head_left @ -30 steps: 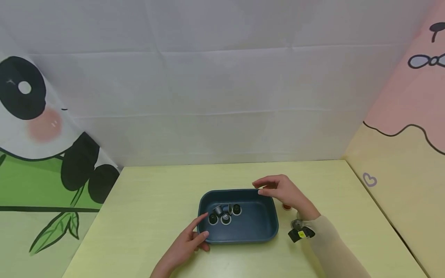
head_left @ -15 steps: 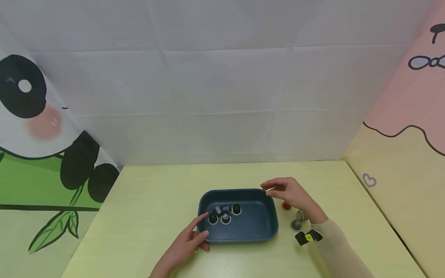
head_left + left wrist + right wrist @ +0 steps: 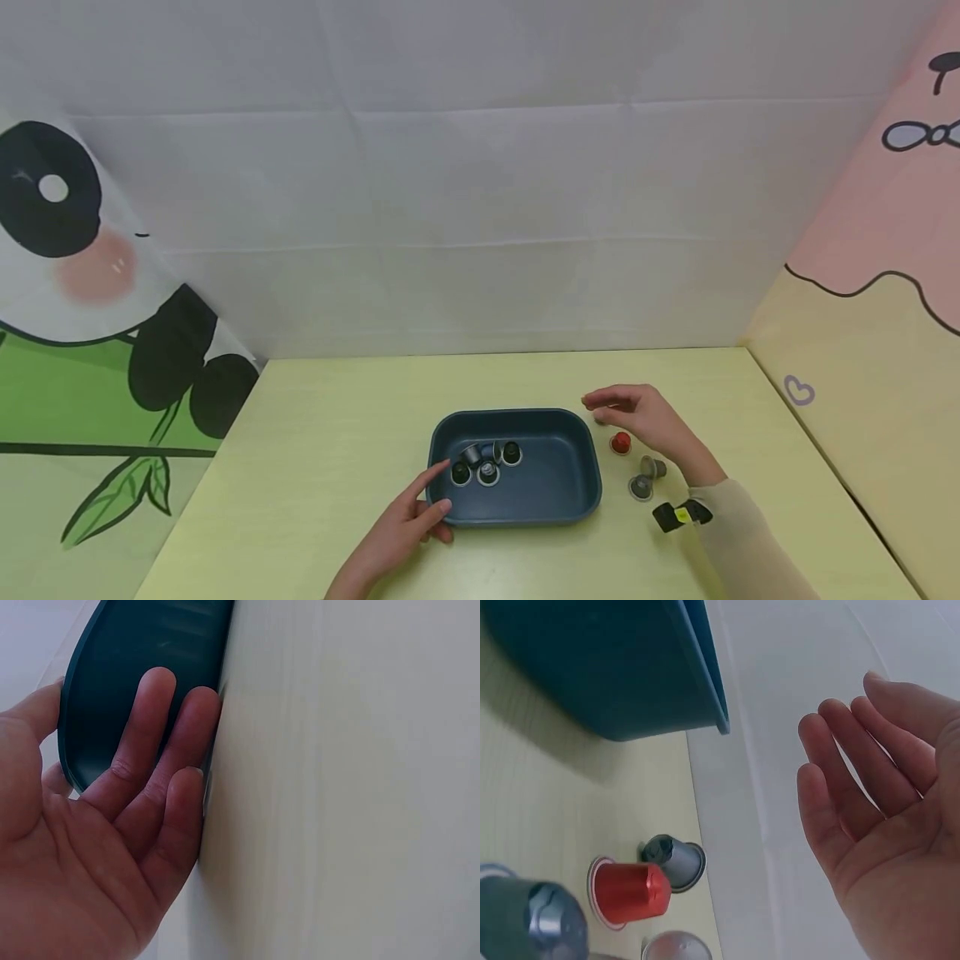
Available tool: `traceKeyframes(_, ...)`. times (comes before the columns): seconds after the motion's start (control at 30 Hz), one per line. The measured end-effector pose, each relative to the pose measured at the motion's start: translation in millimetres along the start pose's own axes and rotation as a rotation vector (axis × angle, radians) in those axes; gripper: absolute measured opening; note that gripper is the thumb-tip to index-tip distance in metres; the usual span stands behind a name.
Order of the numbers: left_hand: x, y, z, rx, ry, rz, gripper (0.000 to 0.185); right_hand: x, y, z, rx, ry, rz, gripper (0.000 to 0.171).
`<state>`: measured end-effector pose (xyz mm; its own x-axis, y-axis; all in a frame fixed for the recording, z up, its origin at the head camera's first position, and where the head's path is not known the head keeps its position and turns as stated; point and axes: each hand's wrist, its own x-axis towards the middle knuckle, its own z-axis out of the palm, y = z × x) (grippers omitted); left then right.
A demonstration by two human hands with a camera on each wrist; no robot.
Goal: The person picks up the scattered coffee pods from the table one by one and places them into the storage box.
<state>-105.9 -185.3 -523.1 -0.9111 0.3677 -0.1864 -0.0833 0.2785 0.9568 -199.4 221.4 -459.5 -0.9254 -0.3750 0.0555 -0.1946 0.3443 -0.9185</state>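
A dark blue tray (image 3: 558, 483) sits mid-table with several dark and silver capsules (image 3: 487, 463) in its left half. My left hand (image 3: 438, 487) rests at the tray's near left corner, its straight fingers (image 3: 169, 727) lying against the outer wall (image 3: 135, 645). My right hand (image 3: 609, 405) hovers just right of the tray, palm empty and fingers relaxed (image 3: 855, 742). Below it on the table lie a red capsule (image 3: 620, 443) (image 3: 630, 892) and two grey capsules (image 3: 652, 467) (image 3: 641, 487). One small grey capsule (image 3: 675, 859) lies on its side beside the red one.
The pale yellow table (image 3: 337, 433) is walled by a white sheet behind, a panda print on the left and a pink and yellow panel (image 3: 862, 375) on the right. A black wrist strap (image 3: 678, 515) sits on my right sleeve.
My right hand has drifted rightward from the tray's far right corner to above the loose capsules. The left hand and tray have not moved.
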Motion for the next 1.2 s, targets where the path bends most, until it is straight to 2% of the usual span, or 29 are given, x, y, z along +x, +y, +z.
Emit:
traceKeyframes(0.2, 0.2, -0.5, -0.2, 0.001, -0.002, 0.003, 0.060, -9, 7, -6, 0.004, 0.004, 0.012, 0.034)
traceKeyframes(0.7, 1.5, -2.7, -1.0, -0.013, -0.008, -0.005, 0.061, -25, 38, -14, -0.076, 0.015, 0.046, 0.032)
traceKeyframes(1.2, 3.3, -7.0, -1.7, -0.018, -0.013, 0.000, 0.061, -29, 60, -10, -0.124, 0.014, 0.073, 0.036)
